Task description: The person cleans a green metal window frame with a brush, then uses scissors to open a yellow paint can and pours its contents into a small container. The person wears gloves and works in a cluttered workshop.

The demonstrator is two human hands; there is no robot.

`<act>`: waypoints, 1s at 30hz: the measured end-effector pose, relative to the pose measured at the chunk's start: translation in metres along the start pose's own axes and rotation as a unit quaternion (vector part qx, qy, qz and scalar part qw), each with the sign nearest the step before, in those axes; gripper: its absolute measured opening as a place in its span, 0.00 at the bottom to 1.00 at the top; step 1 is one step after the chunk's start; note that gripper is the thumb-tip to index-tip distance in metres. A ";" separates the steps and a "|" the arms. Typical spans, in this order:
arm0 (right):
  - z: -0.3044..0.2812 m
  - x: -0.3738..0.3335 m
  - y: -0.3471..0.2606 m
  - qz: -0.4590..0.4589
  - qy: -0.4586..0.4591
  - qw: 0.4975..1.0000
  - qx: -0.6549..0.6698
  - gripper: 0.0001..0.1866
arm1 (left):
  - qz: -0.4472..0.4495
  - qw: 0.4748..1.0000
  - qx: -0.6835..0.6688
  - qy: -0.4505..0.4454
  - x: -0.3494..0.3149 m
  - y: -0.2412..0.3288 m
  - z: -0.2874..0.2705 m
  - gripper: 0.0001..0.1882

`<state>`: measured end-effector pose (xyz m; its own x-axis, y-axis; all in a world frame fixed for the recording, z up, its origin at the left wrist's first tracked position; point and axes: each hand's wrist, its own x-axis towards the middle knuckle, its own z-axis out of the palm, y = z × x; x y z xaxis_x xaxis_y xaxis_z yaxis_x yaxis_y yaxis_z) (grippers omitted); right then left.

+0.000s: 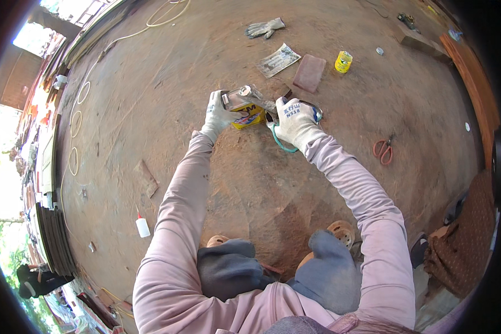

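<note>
My left hand [218, 116], in a white work glove, is closed on the side of a boxy yellow tin [251, 117]. The tin has a bare metal top with a round cap and is tilted toward the right. Close beside it, my gloved right hand [296, 121] is wrapped round an item that it mostly hides. A curved teal edge [284, 143] shows below that hand, and some dark and shiny parts show by its fingers. What this item is, I cannot make out.
Beyond my hands lie a brown-red rectangular pad [309, 73], a printed sheet [279, 60], a loose glove [265, 28] and a yellow can [343, 62]. Red-handled scissors [383, 151] lie right; a white squeeze bottle [142, 227] lies left. A pale hose [77, 125] runs along the left.
</note>
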<state>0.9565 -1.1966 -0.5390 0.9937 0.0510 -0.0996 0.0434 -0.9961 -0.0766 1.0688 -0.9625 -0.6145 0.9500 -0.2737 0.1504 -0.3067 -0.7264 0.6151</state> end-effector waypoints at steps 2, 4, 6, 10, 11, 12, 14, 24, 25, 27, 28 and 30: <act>0.005 0.000 0.003 0.001 -0.018 1.000 0.016 0.37 | -0.038 0.998 -0.041 0.021 -0.006 0.003 0.008 0.43; 0.012 -0.002 0.006 0.001 0.016 0.999 0.038 0.35 | -0.037 0.997 -0.061 0.034 -0.009 0.005 0.013 0.42; 0.021 -0.004 0.007 -0.001 0.049 0.997 0.053 0.34 | -0.036 0.996 -0.063 0.057 -0.011 0.006 0.016 0.41; 0.041 -0.006 0.009 -0.001 0.078 0.992 0.098 0.33 | -0.040 0.994 -0.058 0.086 -0.016 0.007 0.021 0.40; 0.046 -0.004 0.009 0.014 0.067 0.986 0.151 0.33 | -0.052 0.993 -0.068 0.083 -0.016 0.006 0.022 0.40; 0.050 -0.003 0.006 0.025 0.080 0.976 0.199 0.33 | -0.053 0.991 -0.078 0.092 -0.016 0.005 0.024 0.40; 0.056 -0.001 -0.001 0.101 0.021 0.962 0.253 0.34 | -0.042 0.992 -0.079 0.089 -0.015 0.002 0.030 0.41; 0.042 -0.120 0.053 0.146 0.198 0.902 0.354 0.34 | -0.223 0.966 -0.097 0.087 -0.079 0.011 0.009 0.69; 0.041 -0.136 0.063 0.186 0.135 0.897 0.377 0.34 | -0.246 0.965 -0.072 0.060 -0.095 0.020 0.000 0.66; 0.043 -0.169 0.091 0.207 0.112 0.871 0.432 0.36 | -0.302 0.938 -0.131 -0.108 -0.127 0.044 -0.013 0.56; 0.046 -0.184 0.103 0.218 0.115 0.870 0.427 0.37 | -0.317 0.920 -0.128 -0.194 -0.139 0.056 -0.019 0.48; 0.059 -0.204 0.126 0.250 0.131 0.899 0.335 0.38 | -0.312 0.867 -0.037 -0.386 -0.168 0.072 -0.026 0.35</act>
<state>0.7530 -1.3285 -0.5867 0.8657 -0.4974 -0.0567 -0.3997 -0.6186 -0.6764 0.8890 -0.9523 -0.5751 0.5986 -0.2024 -0.7751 0.2847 -0.8506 0.4420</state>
